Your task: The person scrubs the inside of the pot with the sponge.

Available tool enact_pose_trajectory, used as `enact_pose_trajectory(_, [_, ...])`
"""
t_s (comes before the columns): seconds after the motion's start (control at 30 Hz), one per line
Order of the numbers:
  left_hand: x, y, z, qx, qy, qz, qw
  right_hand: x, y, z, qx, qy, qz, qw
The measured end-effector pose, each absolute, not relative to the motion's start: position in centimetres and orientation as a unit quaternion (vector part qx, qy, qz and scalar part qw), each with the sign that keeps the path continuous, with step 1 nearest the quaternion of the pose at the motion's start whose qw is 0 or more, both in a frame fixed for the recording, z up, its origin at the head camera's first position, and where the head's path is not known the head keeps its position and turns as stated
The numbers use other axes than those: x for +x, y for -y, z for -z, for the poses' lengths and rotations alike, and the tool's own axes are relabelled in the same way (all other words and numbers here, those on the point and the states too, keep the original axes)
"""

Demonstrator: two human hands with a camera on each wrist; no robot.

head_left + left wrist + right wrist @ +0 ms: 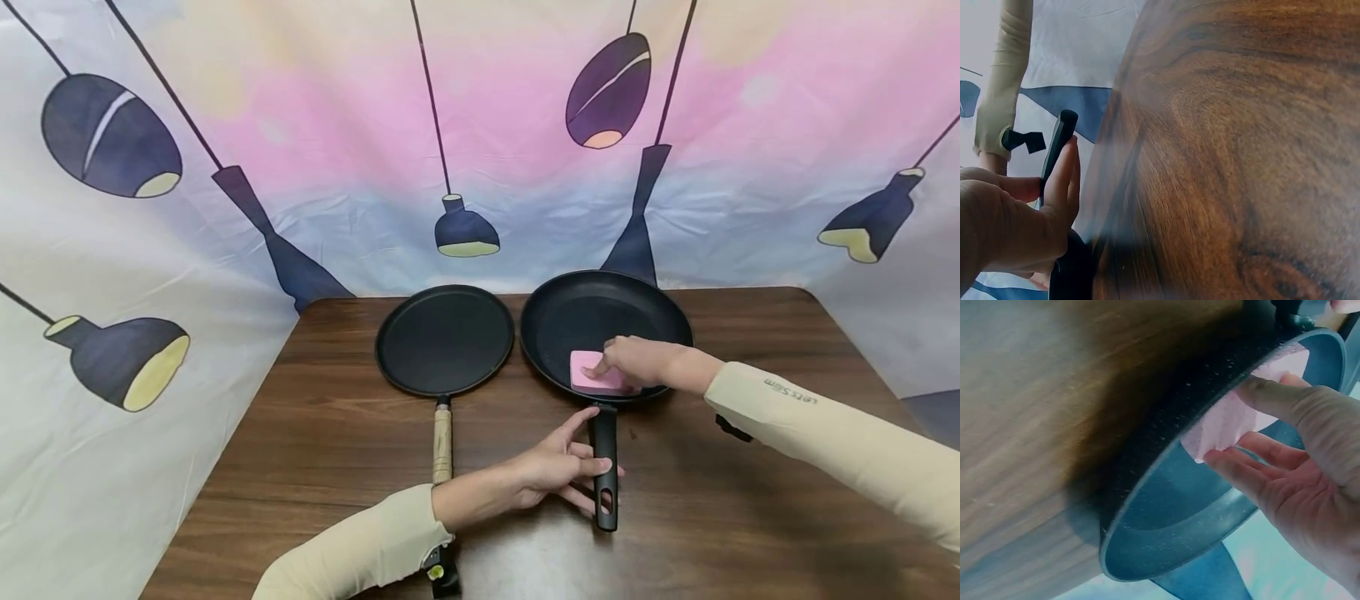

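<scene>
Both angled inward, left hand [558,462] pinches the handle [606,433] of a frying pan [600,308], right hand [648,360] a pink sponge [588,383].

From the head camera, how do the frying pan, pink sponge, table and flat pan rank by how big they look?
Largest to smallest:
1. Table, even with its near edge out of the picture
2. Frying pan
3. Flat pan, a little smaller
4. Pink sponge, partly covered

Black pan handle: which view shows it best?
The head view: the black pan handle shows nearly whole, hole included. The left wrist view shows it edge-on, partly behind the left hand; the right wrist view, only a short piece at the top edge.
</scene>
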State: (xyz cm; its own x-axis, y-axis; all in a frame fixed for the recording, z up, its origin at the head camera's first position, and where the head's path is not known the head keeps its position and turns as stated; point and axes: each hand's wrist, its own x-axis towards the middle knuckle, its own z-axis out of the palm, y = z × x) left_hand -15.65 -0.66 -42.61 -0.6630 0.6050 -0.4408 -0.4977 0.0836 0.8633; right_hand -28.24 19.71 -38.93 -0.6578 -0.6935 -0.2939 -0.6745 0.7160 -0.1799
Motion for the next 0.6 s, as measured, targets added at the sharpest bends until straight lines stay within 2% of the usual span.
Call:
enact_pose_trajectory(0.17, [-15.8, 0.8, 42.4, 0.039, -0.608, -0.673, 0.419, -29.8, -19.1, 38.8, -0.369, -0.913, 0.042, 0.168])
enact_pose_trajectory(0.47, [-15.2, 0.2, 42.7, 0.039, -0.602, -0.677, 0.422, -36.8, -17.5, 39.3, -0.269, -0.942, 0.090, 0.178])
enact_pose_trajectory(0.6, [-15.3, 0.6, 42.6, 0.039, -0.603, -0.676, 0.422, -38.0, -17.1, 39.6, -0.252, -0.949, 0.085, 0.169])
